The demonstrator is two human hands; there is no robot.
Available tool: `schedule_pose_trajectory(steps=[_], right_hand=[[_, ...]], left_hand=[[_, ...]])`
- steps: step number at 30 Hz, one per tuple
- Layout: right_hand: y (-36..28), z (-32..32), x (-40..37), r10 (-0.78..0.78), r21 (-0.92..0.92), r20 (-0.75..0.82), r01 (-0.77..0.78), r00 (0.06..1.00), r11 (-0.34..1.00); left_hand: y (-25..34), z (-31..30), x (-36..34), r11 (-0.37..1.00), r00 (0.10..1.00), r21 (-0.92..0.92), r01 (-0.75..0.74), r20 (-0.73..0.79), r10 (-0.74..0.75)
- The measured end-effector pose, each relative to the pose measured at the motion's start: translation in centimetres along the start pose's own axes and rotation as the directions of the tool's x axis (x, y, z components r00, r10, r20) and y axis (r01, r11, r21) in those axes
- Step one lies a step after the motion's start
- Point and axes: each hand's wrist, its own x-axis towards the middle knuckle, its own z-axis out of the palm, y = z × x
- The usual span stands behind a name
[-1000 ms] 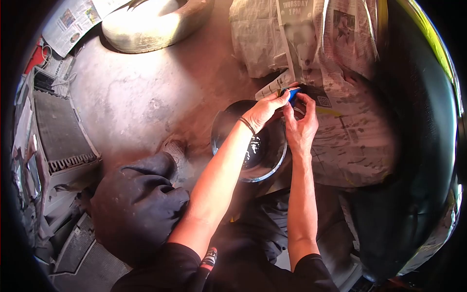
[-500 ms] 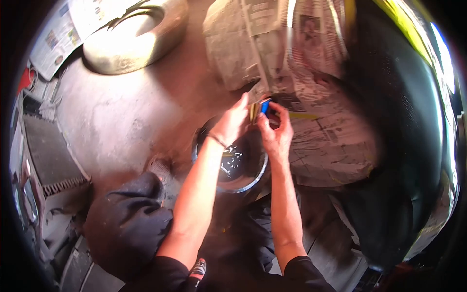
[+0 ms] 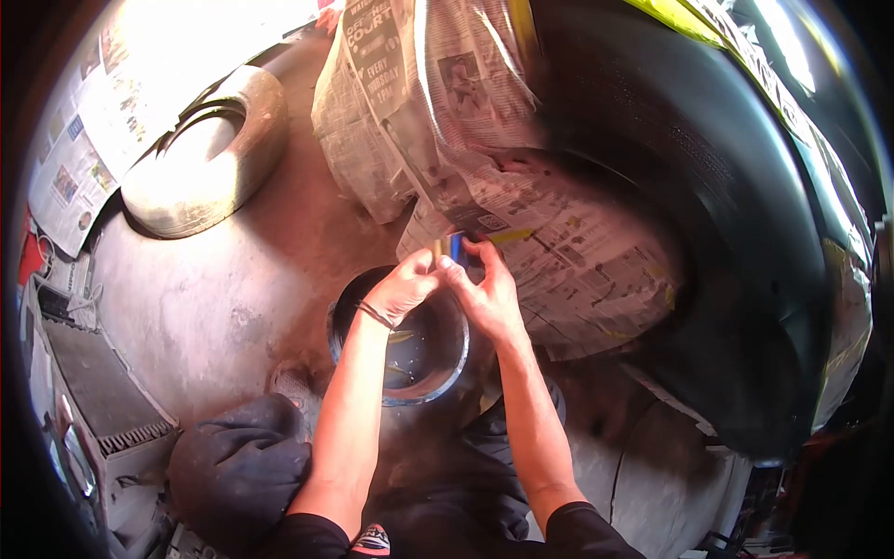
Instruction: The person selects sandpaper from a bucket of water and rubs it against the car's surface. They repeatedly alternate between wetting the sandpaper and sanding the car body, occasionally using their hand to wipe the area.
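Observation:
My left hand is closed, its fingers pinching a small tan-yellow piece that stands up beside a blue block. Against the blue block, the thumb and fingers of my right hand are closed. The two small things touch or nearly touch; their exact kind is too small to tell. Just below my hands stands a dark round bucket, partly covered by my left wrist. Water with bright glints and a yellowish strip show inside it.
Newspaper masking covers the wheel area ahead and right, beside a dark curved car panel. A tyre lies on the dusty floor at upper left. Grey car parts stand along the left edge.
My view has turned to the right, so the surroundings sit further left. My hands have come closer together, the fingers now meeting around the tan piece and the blue block.

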Motion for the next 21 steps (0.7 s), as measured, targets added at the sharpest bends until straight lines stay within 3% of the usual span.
schedule_pose_trajectory(steps=[3,5,9,10,13,14,15,17,21], right_hand=[[-0.7,-1.0,0.2,0.243,0.312,0.132,-0.273,0.961,0.910],[-0.5,-1.5,-0.1,0.193,0.392,0.233,-0.273,0.953,0.878],[0.7,-1.1,-0.7,0.166,0.469,0.371,-0.339,0.914,0.816],[0.6,-0.9,-0.9,0.179,0.485,0.389,-0.366,0.904,0.795],[0.9,-0.4,-0.8,0.326,0.548,0.343,-0.470,0.881,0.692],[1.1,-0.1,-0.6,0.391,0.573,0.317,-0.503,0.864,0.647],[0.8,0.1,-0.4,0.454,0.597,0.295,-0.533,0.841,0.599],[2.1,-0.8,-0.2,0.384,0.670,0.317,-0.491,0.867,0.557],[3.5,-2.5,-0.9,0.303,0.698,0.325,-0.443,0.896,0.563]], left_hand=[[1.9,1.2,-0.6,0.991,0.992,-0.072,0.117,0.065,-0.112],[0.4,-1.3,-0.6,0.956,0.963,-0.159,0.248,0.145,-0.226],[2.3,-0.6,-1.7,0.936,0.945,0.155,0.316,0.041,-0.326],[1.4,-0.9,-1.3,0.921,0.990,0.365,0.134,-0.002,-0.143],[3.9,1.4,-1.0,0.570,0.990,0.810,0.138,-0.137,-0.045],[4.6,2.5,-0.7,0.656,0.983,0.733,0.177,-0.158,-0.089],[4.7,2.9,-0.4,0.632,0.986,0.760,0.151,-0.160,-0.043],[4.9,3.8,0.1,0.573,0.993,0.815,0.088,-0.120,0.018],[5.3,3.8,0.5,0.840,0.990,0.526,0.131,-0.030,-0.135]])
